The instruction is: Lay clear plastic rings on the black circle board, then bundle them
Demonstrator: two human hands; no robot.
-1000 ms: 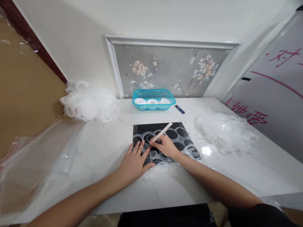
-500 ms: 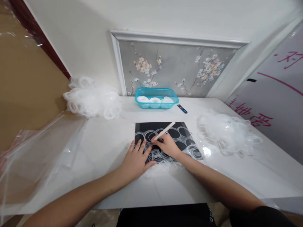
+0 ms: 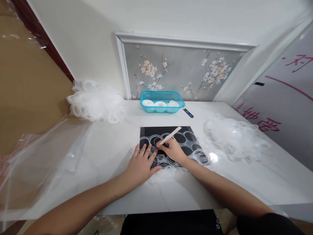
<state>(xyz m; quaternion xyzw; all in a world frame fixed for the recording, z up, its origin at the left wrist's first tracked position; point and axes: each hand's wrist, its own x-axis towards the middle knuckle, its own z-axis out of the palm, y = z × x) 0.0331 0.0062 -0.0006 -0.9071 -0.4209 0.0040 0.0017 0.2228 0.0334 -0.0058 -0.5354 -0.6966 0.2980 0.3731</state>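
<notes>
A black rectangular sheet (image 3: 156,130) lies on the white table, covered in part by overlapping translucent white rings (image 3: 179,138). My left hand (image 3: 141,164) rests flat on its left side, fingers spread over the rings. Between the fingers of my right hand (image 3: 172,150) is a flat, pale stick (image 3: 172,134), tilted up to the right. Its lower end meets the sheet near a ring by my left fingertips, though my fingers partly hide that end. Loose rings (image 3: 168,173) spill over the sheet's near edge.
A blue plastic basket (image 3: 162,94) with white rolls inside stands at the back, beside small blue thread snips (image 3: 188,113). Piles of translucent rings lie at the left (image 3: 97,101) and right (image 3: 234,138). Clear plastic bags (image 3: 49,156) cover the left edge.
</notes>
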